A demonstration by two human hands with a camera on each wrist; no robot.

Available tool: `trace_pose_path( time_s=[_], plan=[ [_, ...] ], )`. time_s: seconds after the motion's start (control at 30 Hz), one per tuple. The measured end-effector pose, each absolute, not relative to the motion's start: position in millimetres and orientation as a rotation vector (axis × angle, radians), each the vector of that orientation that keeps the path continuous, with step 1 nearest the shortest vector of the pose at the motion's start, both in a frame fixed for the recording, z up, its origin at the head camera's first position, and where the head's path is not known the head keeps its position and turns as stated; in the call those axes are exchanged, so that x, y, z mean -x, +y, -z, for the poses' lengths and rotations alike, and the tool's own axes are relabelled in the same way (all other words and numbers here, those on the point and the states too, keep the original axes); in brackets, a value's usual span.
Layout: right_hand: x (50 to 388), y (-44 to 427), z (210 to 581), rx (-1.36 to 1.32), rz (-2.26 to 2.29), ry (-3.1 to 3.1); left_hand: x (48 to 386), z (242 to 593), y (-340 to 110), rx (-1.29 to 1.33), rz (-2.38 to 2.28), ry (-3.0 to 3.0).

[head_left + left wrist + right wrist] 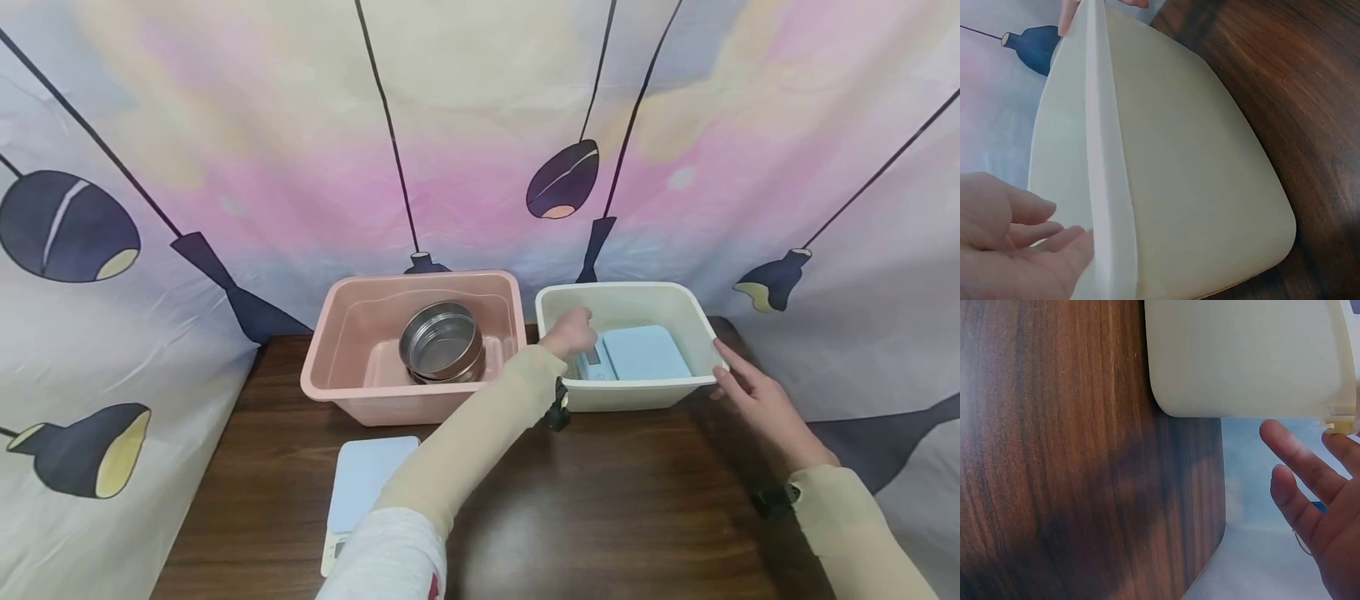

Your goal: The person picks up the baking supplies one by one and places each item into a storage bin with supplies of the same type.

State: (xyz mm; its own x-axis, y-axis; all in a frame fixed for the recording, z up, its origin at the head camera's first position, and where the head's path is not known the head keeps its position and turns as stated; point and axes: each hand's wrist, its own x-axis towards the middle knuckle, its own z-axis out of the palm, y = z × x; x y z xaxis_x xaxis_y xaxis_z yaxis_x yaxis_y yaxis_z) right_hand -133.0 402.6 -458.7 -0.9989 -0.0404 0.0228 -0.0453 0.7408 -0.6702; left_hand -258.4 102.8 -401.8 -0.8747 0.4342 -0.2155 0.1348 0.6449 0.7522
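My left hand [572,332] reaches over the left part of a cream plastic bin [637,384]. In the left wrist view its fingers [1060,240] bend loosely just inside the rim, with nothing visible between them and the thumb. Inside the bin lies a light blue kitchen scale [647,352], its display strip close to the left hand. At the bin's right front corner, my right hand [768,408] touches the rim with its fingertips. The right wrist view shows that hand's fingers [1300,456] spread and mostly straight beside the bin wall.
Left of the cream bin stands a pink bin [427,408] holding stacked round metal pans [441,337]. A second scale [371,475] lies on the dark wooden table [615,500], partly covered by the left sleeve. A patterned curtain [465,150] hangs behind the bins.
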Motion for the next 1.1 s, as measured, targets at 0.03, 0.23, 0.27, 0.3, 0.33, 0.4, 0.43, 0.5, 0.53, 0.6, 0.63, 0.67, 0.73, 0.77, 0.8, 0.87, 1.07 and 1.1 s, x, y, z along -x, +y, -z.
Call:
trace_pose_path(
  time_s=[0.03, 0.23, 0.27, 0.3, 0.33, 0.4, 0.43, 0.5, 0.53, 0.6, 0.63, 0.67, 0.73, 0.77, 0.8, 0.87, 1.07, 1.1],
  plan=[
    [132.8, 402.6, 458.6, -0.079, -1.13, -2.921, 257.7, 400.6, 101.1, -0.452, -1.127, 2.481],
    [133.2, 401.5, 457.3, -0.085, -1.134, -2.913, 250.2, 393.3, 90.9, -0.439, -1.352, 2.408],
    [133.4, 401.5, 457.3, -0.082, -1.129, -2.915, 248.4, 391.2, 89.4, -0.44, -1.371, 2.403],
    [133.5, 401.4, 457.2, -0.082, -1.124, -2.916, 246.2, 388.7, 87.7, -0.443, -1.387, 2.399],
    [133.6, 401.4, 457.2, -0.083, -1.125, -2.916, 244.3, 386.4, 86.0, -0.45, -1.401, 2.393],
    [133.5, 401.8, 457.5, -0.086, -1.124, -2.918, 240.2, 382.0, 82.3, -0.471, -1.422, 2.383],
    [133.6, 402.1, 457.6, -0.089, -1.123, -2.92, 238.2, 379.8, 80.3, -0.481, -1.431, 2.376],
    [133.8, 402.6, 458.0, -0.095, -1.12, -2.92, 234.8, 376.8, 76.1, -0.501, -1.437, 2.379],
    [133.8, 402.9, 458.1, -0.097, -1.115, -2.921, 233.6, 375.6, 73.9, -0.512, -1.438, 2.384],
    [133.9, 403.1, 458.4, -0.1, -1.102, -2.922, 231.4, 373.8, 69.3, -0.518, -1.442, 2.394],
    [133.8, 403.2, 458.5, -0.098, -1.1, -2.923, 230.2, 373.1, 67.0, -0.519, -1.447, 2.399],
    [133.7, 403.3, 458.6, -0.098, -1.096, -2.924, 229.1, 372.7, 64.9, -0.516, -1.453, 2.403],
    [133.4, 403.6, 458.7, -0.097, -1.087, -2.928, 226.1, 370.8, 60.1, -0.503, -1.492, 2.385],
    [133.4, 403.7, 458.8, -0.097, -1.086, -2.929, 224.2, 369.7, 57.5, -0.494, -1.515, 2.369],
    [133.3, 403.9, 458.7, -0.095, -1.086, -2.93, 222.2, 368.7, 54.8, -0.485, -1.536, 2.353],
    [133.2, 404.1, 458.7, -0.094, -1.078, -2.936, 217.6, 366.6, 49.2, -0.473, -1.569, 2.329],
    [133.4, 404.0, 459.1, -0.098, -1.082, -2.941, 200.8, 364.5, 27.5, -0.506, -1.556, 2.304],
    [133.6, 403.9, 459.2, -0.098, -1.081, -2.942, 197.4, 364.2, 23.5, -0.516, -1.558, 2.299]
  ],
)
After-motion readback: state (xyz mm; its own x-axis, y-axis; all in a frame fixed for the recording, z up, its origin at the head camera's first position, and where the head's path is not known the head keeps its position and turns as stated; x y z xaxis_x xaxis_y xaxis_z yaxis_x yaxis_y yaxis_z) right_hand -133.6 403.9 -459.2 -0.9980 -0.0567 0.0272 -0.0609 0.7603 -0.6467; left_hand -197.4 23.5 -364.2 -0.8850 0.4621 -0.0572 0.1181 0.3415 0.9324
